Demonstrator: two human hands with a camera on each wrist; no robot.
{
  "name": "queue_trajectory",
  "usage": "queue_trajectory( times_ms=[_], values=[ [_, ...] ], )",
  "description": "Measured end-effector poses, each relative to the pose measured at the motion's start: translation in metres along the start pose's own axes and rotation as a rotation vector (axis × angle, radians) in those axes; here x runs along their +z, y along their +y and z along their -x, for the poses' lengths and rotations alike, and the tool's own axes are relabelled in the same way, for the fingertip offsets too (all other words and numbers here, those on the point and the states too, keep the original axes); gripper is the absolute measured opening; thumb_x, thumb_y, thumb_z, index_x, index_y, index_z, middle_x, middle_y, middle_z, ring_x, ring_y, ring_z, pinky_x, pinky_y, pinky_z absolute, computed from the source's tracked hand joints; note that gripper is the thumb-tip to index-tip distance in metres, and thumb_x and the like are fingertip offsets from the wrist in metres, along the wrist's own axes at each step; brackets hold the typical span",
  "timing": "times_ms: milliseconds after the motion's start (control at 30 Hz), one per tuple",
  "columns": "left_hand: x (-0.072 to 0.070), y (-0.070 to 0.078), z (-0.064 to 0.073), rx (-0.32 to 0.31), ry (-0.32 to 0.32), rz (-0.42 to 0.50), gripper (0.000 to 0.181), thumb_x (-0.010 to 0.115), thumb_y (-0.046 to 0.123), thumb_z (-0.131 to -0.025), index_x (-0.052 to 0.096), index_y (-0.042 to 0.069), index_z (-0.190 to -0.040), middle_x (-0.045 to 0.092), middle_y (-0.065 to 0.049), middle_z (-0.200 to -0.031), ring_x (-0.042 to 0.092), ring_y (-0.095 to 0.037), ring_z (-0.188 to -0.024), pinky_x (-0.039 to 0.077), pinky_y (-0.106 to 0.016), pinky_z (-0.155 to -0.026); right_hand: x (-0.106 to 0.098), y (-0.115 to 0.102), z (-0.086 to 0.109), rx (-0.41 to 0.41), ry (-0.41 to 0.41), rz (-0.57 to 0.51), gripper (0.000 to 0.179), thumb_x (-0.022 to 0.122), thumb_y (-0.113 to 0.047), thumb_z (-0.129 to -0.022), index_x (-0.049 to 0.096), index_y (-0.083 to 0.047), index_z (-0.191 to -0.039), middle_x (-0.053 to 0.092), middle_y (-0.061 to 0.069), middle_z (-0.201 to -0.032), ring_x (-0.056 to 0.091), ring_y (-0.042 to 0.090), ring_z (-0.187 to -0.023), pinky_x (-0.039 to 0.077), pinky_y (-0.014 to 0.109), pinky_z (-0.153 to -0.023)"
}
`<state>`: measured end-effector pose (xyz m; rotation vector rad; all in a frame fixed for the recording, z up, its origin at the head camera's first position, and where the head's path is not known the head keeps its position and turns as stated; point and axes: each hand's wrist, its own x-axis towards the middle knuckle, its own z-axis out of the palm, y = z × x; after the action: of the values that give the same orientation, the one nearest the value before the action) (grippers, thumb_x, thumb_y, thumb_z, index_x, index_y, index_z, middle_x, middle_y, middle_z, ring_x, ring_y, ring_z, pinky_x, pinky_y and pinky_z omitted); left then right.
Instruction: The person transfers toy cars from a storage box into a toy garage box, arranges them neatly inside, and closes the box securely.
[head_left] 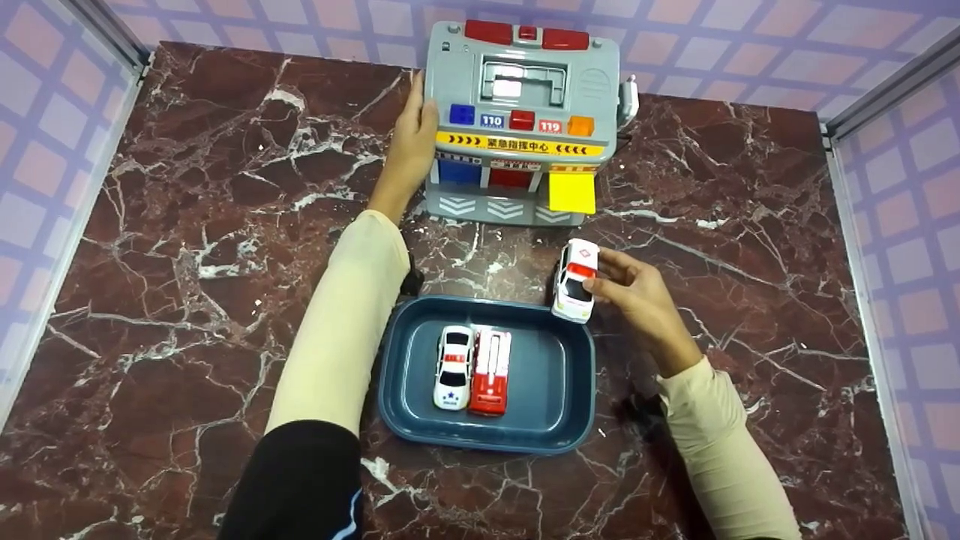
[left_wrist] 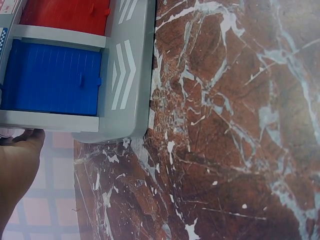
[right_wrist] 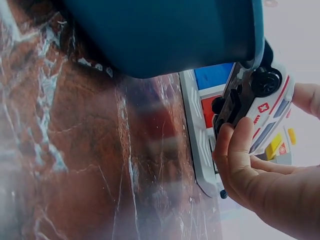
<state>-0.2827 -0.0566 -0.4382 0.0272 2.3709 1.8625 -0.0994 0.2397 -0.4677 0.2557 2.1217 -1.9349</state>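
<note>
A white toy ambulance [head_left: 576,281] with a red light bar is pinched between the thumb and fingers of my right hand [head_left: 636,296]. It is held raised over the tray's back right corner, and the right wrist view shows its underside and wheels [right_wrist: 266,81]. My left hand [head_left: 414,131] rests against the left side of a grey toy rescue station [head_left: 517,90], fingers extended along the wall. The station's blue door [left_wrist: 52,77] and red door [left_wrist: 67,15] are down, while its yellow door [head_left: 572,193] is lifted outward.
In front of the station stands a dark blue tray [head_left: 540,442]. A white toy police car [head_left: 453,367] and a red toy fire truck [head_left: 491,371] lie side by side in it. Patterned panels [head_left: 750,52] border the marble-look table [head_left: 225,225].
</note>
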Motion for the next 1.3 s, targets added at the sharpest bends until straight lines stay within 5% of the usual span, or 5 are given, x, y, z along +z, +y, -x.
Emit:
queue_trajectory(
  times_ms=[200, 533, 700, 1033, 1300],
  values=[
    [0.000, -0.006, -0.004, 0.006, 0.007, -0.013, 0.057, 0.032, 0.030, -0.110, 0.010, 0.024, -0.163, 0.008, 0.004, -0.169, 0.019, -0.004, -0.149, 0.014, -0.011, -0.117, 0.000, 0.000, -0.002, 0.009, 0.006, -0.017, 0.061, 0.064, 0.005, -0.087, 0.041, 0.015, -0.143, 0.053, 0.038, -0.135, 0.066, 0.007, -0.086, 0.057, 0.021, -0.070],
    [0.000, 0.010, 0.008, 0.001, 0.006, 0.013, 0.057, 0.031, 0.027, -0.110, 0.010, 0.020, -0.163, 0.007, 0.001, -0.169, 0.015, -0.003, -0.150, 0.011, -0.009, -0.117, 0.001, 0.000, -0.009, 0.016, 0.007, -0.045, 0.061, 0.063, 0.005, -0.088, 0.040, 0.014, -0.144, 0.051, 0.037, -0.137, 0.066, 0.008, -0.091, 0.057, 0.020, -0.073],
    [0.000, 0.014, 0.012, 0.013, -0.002, 0.036, 0.057, 0.031, 0.024, -0.110, 0.010, 0.017, -0.163, 0.017, -0.002, -0.168, 0.029, -0.006, -0.145, 0.016, -0.010, -0.116, 0.003, -0.001, -0.012, 0.014, 0.003, -0.048, 0.062, 0.063, 0.005, -0.089, 0.039, 0.015, -0.145, 0.051, 0.037, -0.137, 0.065, 0.008, -0.095, 0.057, 0.019, -0.074],
    [0.002, -0.015, -0.011, 0.028, 0.003, 0.060, 0.059, 0.033, 0.032, -0.110, 0.009, 0.026, -0.163, 0.025, 0.003, -0.166, 0.036, -0.007, -0.141, 0.019, -0.013, -0.117, 0.004, 0.002, -0.024, 0.004, -0.006, -0.045, 0.062, 0.063, 0.007, -0.087, 0.041, 0.013, -0.145, 0.051, 0.035, -0.139, 0.064, 0.008, -0.096, 0.056, 0.020, -0.076],
    [0.001, -0.006, -0.003, -0.028, -0.008, 0.040, 0.059, 0.032, 0.033, -0.110, 0.006, 0.027, -0.162, 0.023, 0.004, -0.166, 0.034, -0.008, -0.143, 0.018, -0.017, -0.120, 0.005, 0.004, -0.032, 0.001, -0.029, -0.060, 0.064, 0.062, 0.010, -0.087, 0.039, 0.013, -0.146, 0.050, 0.035, -0.141, 0.064, 0.011, -0.101, 0.059, 0.022, -0.080]
  ],
)
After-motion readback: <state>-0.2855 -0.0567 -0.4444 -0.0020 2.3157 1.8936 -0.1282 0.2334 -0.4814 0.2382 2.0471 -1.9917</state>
